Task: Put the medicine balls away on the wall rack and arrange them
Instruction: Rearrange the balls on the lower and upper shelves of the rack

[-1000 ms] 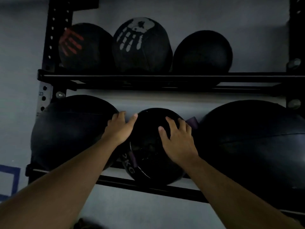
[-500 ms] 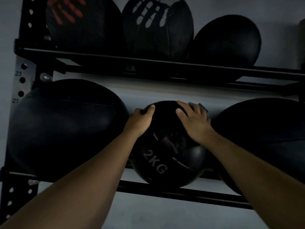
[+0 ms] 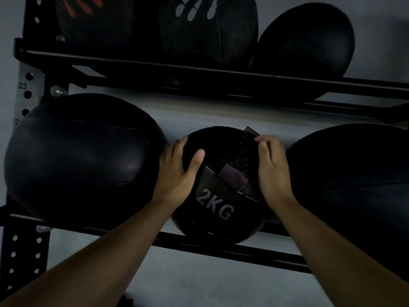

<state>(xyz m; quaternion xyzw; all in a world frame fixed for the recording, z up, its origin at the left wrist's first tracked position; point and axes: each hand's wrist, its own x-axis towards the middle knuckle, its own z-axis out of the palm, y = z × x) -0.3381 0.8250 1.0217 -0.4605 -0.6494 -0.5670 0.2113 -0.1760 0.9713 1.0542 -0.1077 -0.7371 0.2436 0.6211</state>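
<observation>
Dim light, head cam. We take the 2KG ball (image 3: 218,191) as our landmark.

It sits on the lower rails of the wall rack (image 3: 221,249), wedged btwn two much bigger balls. Label faces us, tilted; purple strap patch just above the lettering.

Grip: left hand (image 3: 177,173) spread flat on the ball's upper-left side, thumb laid across the front, fingers curling over the top edge. Right hand (image 3: 273,171) on the upper-right side, fingers bunched together near the purple tab at the top seam. We cannot tell whether it pinches the tab or only presses beside it. Neither hand wraps underneath.

Judgement: we are turning or seating the ball, arranging stage; racking itself looks done for this one.

Risks from here:
- Ball is small vs. the rail gap and bulges below the front rail. Let go mid-turn and it could slip thru or roll fwd off the rail.
- Both hands high, nothing supporting from below, so a slip means a drop toward the feet.
- Left fingers lie close to the big ball left of it (image 3: 84,156); if that one shifts inward, fingers get squeezed.
- Pulling by the tab alone could strain the stitching.

Count:
- Balls in view: 6. Lower row 3 (2KG ball, big one to its left, big one to its right (image 3: 354,185)). Upper row 3, above the 2KG ball: red handprint (image 3: 93,25), white handprint (image 3: 205,29), plain (image 3: 307,41).
- Shelf levels in view: 2.
- Hands: 2.
</observation>
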